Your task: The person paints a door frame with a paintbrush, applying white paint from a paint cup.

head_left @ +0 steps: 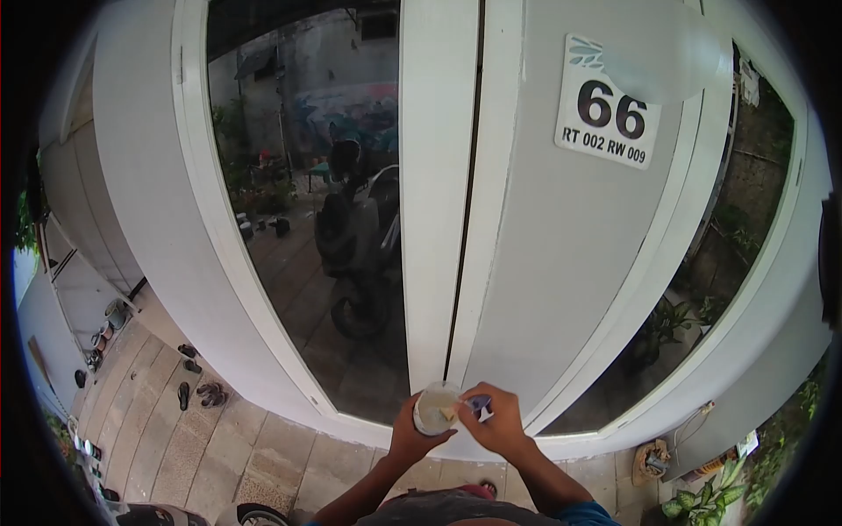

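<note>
Standing at white double doors, number plate above. Left hand wraps a small clear cup at waist height, fingers closed round it. Right hand pinches something pale at the rim (too small to identify). Best kept level, cup steady.

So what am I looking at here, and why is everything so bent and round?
There is no machine here: one wide-angle camera worn on a person's head looks forward and down, which bends the edges. The left hand holds a small clear cup. The right hand pinches something small at its rim; what it is cannot be made out. In front are white-framed glass doors; the glass shows a scooter. A sign reads 66. Sandals lie on the paved floor to the left.
</note>
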The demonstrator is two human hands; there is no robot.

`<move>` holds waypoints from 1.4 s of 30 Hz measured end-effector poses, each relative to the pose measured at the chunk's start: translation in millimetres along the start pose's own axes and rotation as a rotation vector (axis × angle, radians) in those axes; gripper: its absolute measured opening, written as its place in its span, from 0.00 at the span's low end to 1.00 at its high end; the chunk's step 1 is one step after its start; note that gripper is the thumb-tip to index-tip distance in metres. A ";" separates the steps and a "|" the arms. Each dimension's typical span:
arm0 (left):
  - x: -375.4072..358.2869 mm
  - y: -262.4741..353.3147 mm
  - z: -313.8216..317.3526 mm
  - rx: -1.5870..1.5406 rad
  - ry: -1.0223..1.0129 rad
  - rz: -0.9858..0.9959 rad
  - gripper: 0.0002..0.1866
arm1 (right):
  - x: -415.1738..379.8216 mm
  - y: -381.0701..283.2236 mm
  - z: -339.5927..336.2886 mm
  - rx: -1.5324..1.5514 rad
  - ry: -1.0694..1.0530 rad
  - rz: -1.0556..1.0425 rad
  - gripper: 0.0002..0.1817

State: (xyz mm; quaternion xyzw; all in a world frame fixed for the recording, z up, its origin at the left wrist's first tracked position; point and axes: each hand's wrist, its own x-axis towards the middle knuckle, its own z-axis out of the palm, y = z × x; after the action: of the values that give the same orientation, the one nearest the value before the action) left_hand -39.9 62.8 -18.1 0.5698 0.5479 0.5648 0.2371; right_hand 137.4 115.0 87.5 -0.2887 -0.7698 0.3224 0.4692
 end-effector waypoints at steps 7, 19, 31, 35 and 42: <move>7.5 -6.8 -2.3 0.060 0.090 0.049 0.55 | 10.6 9.9 -14.5 0.456 0.330 0.300 0.04; 15.7 30.2 -5.5 -0.121 0.071 -0.028 0.54 | 21.6 23.6 -34.4 0.987 0.347 0.549 0.07; 2.8 6.2 14.5 -0.049 -0.011 0.010 0.53 | 177.7 -155.4 -202.6 0.358 0.410 -0.445 0.15; 3.2 17.7 15.2 -0.102 -0.011 0.002 0.52 | 266.9 -274.6 -259.2 -0.001 0.483 -0.888 0.24; 6.7 13.3 14.3 -0.091 0.023 0.034 0.51 | 378.1 -394.8 -274.8 -0.164 0.632 -1.005 0.10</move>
State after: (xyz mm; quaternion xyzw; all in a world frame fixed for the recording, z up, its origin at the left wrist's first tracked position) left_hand -23.8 69.9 -7.4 0.5611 0.5147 0.5994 0.2470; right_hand 182.5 212.5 689.9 -0.0063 -0.6576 -0.1010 0.7465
